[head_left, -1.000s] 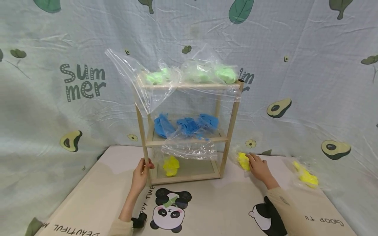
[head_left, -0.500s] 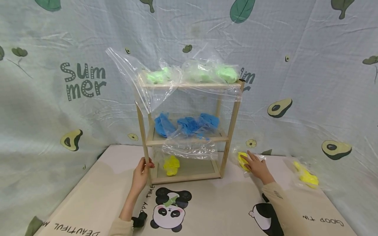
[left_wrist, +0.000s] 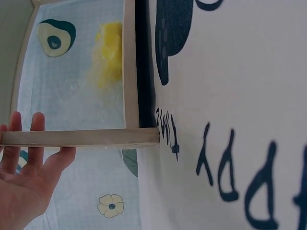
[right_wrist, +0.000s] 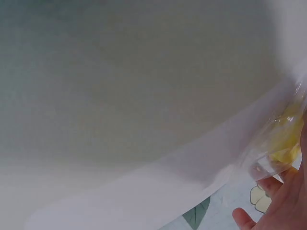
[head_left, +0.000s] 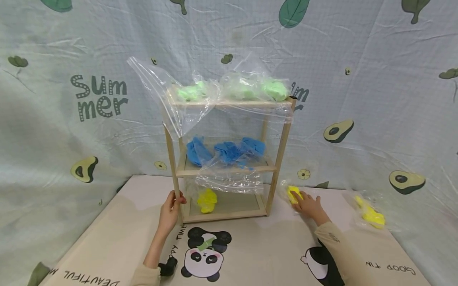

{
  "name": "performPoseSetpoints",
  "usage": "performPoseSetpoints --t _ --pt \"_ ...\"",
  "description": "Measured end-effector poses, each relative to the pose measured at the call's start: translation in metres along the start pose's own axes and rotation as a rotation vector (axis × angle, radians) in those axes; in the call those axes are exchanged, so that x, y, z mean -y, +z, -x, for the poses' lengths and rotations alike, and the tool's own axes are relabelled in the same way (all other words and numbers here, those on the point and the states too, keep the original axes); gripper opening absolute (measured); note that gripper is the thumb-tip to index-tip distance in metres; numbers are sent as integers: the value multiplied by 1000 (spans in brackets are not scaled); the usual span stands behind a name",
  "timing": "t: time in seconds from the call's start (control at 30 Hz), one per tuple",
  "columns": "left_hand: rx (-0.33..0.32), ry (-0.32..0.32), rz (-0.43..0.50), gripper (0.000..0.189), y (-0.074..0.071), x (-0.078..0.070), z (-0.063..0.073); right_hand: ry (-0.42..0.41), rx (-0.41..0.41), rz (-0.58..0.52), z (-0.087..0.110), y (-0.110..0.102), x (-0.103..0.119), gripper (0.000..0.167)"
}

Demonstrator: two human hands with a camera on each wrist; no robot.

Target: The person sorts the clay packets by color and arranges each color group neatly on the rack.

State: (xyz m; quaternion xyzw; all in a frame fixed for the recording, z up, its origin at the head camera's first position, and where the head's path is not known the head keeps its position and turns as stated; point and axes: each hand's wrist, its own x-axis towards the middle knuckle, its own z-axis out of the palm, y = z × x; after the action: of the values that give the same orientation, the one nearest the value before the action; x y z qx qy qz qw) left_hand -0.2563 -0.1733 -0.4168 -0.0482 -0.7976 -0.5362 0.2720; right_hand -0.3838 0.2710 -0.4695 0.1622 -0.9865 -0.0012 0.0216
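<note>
A small three-tier wooden shelf [head_left: 229, 219] stands on the table. My left hand [head_left: 170, 210] holds its front left post [left_wrist: 96, 139], fingers and thumb on either side of the wood in the left wrist view. To the shelf's right, my right hand [head_left: 310, 205] grips a clear bag of yellow clay-like stuff [head_left: 292, 194] lying on the table. The right wrist view shows the fingers at that bag [right_wrist: 284, 143], partly cut off by the frame edge. Another yellow lump in a bag [head_left: 207, 201] sits on the bottom tier, at its left.
Bagged pale green lumps [head_left: 274, 90] line the top tier, and blue ones [head_left: 228, 152] the middle tier. Their plastic hangs over the front edges. A further yellow bag [head_left: 373, 215] lies at the table's right. A printed curtain [head_left: 386, 95] closes off the back.
My right hand has shifted slightly left and lower on the yellow bag, its fingers lifting and then closing on it. The left hand stays on the post.
</note>
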Motion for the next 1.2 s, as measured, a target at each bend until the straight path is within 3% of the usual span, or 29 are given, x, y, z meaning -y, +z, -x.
performPoseSetpoints --t 0.23,0.5,0.7,1.2 --pt "-3 -14 -7 8 0 0 0 -3 7 -60 4 -2 5 63" --pt "5 -19 -2 11 -1 1 0 -46 -33 -40 6 -3 13 46" --pt "6 -4 0 11 -1 4 0 -50 -41 -23 9 1 16 43" --pt "-2 21 -2 10 0 2 -1 -113 -233 102 31 2 19 39"
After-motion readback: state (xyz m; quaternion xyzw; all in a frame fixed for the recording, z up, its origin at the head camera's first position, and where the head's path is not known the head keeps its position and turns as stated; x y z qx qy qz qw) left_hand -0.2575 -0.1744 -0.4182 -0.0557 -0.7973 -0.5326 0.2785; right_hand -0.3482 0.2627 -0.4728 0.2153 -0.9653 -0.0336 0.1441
